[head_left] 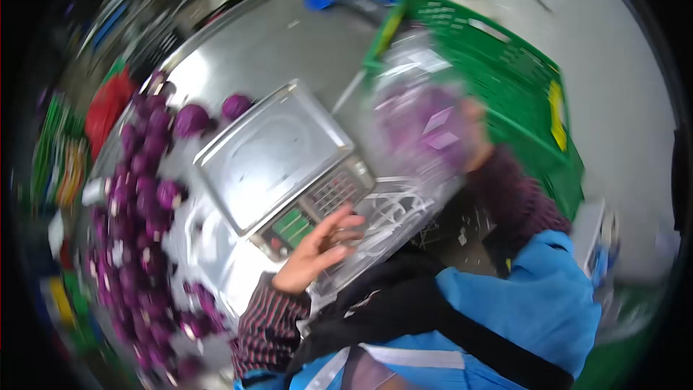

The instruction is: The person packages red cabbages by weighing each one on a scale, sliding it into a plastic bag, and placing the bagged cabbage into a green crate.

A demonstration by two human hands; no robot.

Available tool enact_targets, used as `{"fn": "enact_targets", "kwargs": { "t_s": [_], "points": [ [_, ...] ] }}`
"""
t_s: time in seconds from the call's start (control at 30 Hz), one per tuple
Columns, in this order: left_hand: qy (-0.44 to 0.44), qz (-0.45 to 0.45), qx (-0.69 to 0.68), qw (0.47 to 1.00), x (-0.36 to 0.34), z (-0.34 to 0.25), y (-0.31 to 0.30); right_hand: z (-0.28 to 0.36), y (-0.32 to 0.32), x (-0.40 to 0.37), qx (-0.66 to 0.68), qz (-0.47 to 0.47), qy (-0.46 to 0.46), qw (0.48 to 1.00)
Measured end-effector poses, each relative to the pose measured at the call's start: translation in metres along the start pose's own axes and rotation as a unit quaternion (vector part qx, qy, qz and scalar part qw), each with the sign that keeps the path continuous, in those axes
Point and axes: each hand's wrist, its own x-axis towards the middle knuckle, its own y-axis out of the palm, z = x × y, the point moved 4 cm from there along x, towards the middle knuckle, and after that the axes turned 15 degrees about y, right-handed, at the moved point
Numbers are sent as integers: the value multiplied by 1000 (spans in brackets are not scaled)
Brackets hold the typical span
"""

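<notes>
Over the steel table (274, 43), we hold up a clear bag (422, 123) of purple produce in our right hand (473, 137), which seems closed on the bag's side (blur hides the fingers). The bag hangs just beside the scale (271, 148), between it and the green crate (505, 79). Our left hand (321, 245) lies open, fingers spread, gripping nothing, touching loose clear plastic beside the scale's keypad. One bag is partly filled; the scale's platter is bare, and a long heap of purple heads (137, 195) lies unbagged on the table.
</notes>
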Motion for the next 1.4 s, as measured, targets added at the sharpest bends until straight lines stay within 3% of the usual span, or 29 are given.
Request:
{"fn": "enact_targets", "kwargs": {
  "t_s": [0.07,0.1,0.13,0.17,0.2,0.27,0.3,0.4,0.43,0.5,0.53,0.63,0.67,0.7,0.77,0.83,0.87,0.9,0.93,0.97,1.03,1.13,1.2,1.27,1.33,1.4],
  "points": [
    [-16,-66,27,997,2,11,-7,26,-108,37,-109,-140,-95,980],
    [-13,-109,31,993,-1,15,-9,61,-125,49,74,-87,-38,993],
    [-8,-161,45,986,-6,11,-10,91,-146,64,-50,-190,-72,978],
    [-14,-206,43,978,-12,13,-13,88,-196,88,61,-211,0,976],
    [-15,-252,26,967,-20,16,-15,82,-252,120,146,-132,89,976],
    [-11,-314,11,949,-33,23,-14,75,-283,146,167,-199,113,959],
    [-21,-345,26,938,-42,28,-17,67,-300,159,126,-233,108,958],
    [-50,-407,41,911,-61,37,-19,10,-365,207,94,-156,147,972],
    [-67,-432,41,898,-69,38,-21,-6,-369,221,73,-129,156,977],
    [-67,-461,30,885,-79,43,-27,-26,-344,233,-49,-134,268,953],
    [-70,-478,38,875,-83,45,-30,-36,-328,240,-147,-186,298,925],
    [-56,-520,71,849,-109,53,-40,-90,-486,350,-209,-315,164,911],
    [-38,-530,105,840,-120,55,-46,-37,-422,332,-475,-368,162,783],
    [-35,-536,101,837,-137,61,-54,24,-346,309,-685,-422,170,569],
    [-116,-527,289,791,-185,66,-69,67,-316,358,-670,-335,-127,650],
    [-138,-548,373,736,-220,57,-82,109,-144,348,-544,-197,-199,791],
    [-203,-520,418,717,-235,53,-91,111,-76,356,-421,-105,-179,883],
    [-196,-514,420,721,-248,56,-100,109,-70,364,-366,-48,-138,919],
    [-181,-477,509,694,-259,61,-107,110,72,349,-481,-28,-199,854],
    [-163,-436,593,658,-270,68,-116,94,134,350,-413,63,-130,899],
    [-117,-417,625,650,-285,83,-130,54,234,383,-494,127,-214,833],
    [-121,-414,604,670,-290,88,-133,-20,361,410,-495,186,-162,833],
    [-132,-423,572,690,-295,91,-138,-54,415,428,-515,188,-151,823],
    [-125,-424,576,687,-296,89,-145,-83,449,446,-475,185,-88,856],
    [-117,-425,573,691,-300,91,-139,-96,464,445,-380,273,47,883],
    [-118,-434,551,703,-297,78,-138,-98,462,445,-307,260,117,908]
  ]
}}
